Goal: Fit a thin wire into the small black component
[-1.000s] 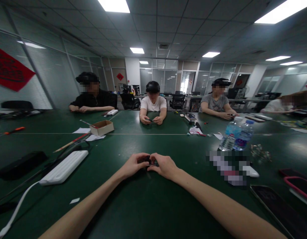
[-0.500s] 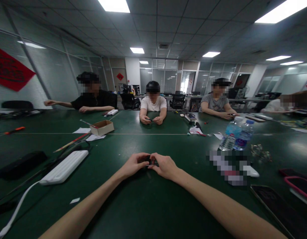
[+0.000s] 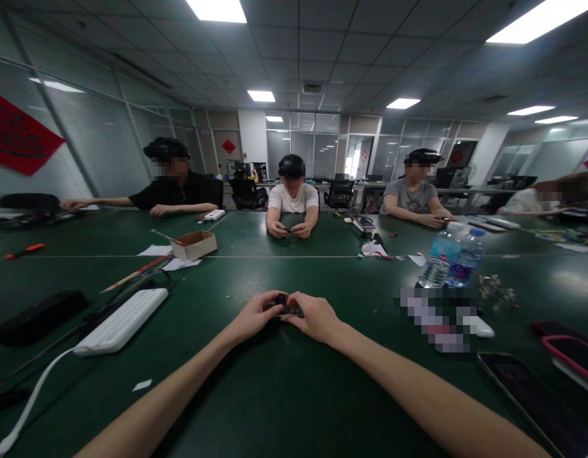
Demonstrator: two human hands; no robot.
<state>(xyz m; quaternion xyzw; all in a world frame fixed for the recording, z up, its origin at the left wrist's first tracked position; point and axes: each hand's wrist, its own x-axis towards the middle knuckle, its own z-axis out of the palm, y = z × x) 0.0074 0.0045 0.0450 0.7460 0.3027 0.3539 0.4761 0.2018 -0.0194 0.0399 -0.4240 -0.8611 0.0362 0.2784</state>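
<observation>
Both of my hands meet over the green table, in the middle of the head view. My left hand has its fingers curled round a small dark object. From the other side my right hand closes on the same piece, thumb and fingertips near those of the left. The object is too small and too covered by fingers to name. A white power strip lies to the left of my left hand.
Left: a small open box, a black case and cables. Right: two water bottles, a phone and a pink-edged phone. Several people sit across the table, among them a person in white.
My hands have shifted only slightly, and more of the dark object shows between the fingertips. The person at the far left has stretched an arm further left.
</observation>
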